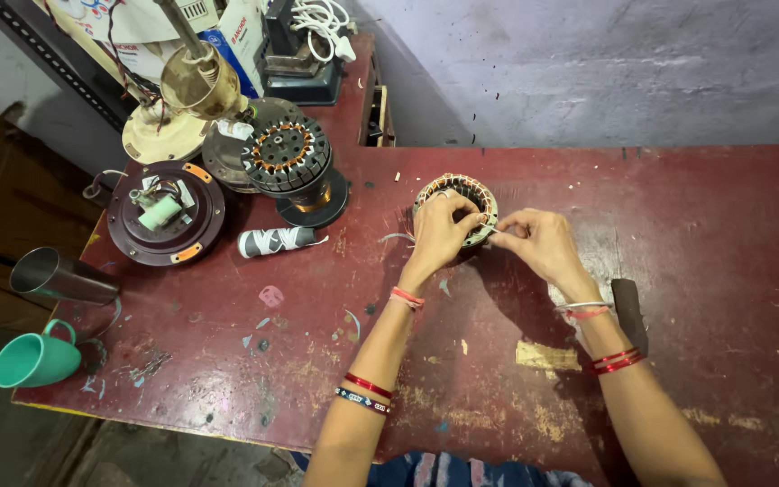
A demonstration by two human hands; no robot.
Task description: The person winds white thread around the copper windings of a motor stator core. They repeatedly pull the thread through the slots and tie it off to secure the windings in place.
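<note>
A round motor stator ring (471,191) with copper windings lies on the worn red table (678,234). My left hand (439,233) grips its near rim, fingers curled over the edge. Just to the right, my right hand (541,243) pinches something small and pale at the ring's right side; what it is cannot be made out. Both wrists carry red bangles and threads.
At the back left stand a second stator (287,155), a dark round motor cover (166,215), a brass-coloured fan motor (198,83) and a tape roll (274,241). A steel tumbler (58,278) and green mug (36,359) sit at the left edge. A dark block (628,308) lies beside my right forearm.
</note>
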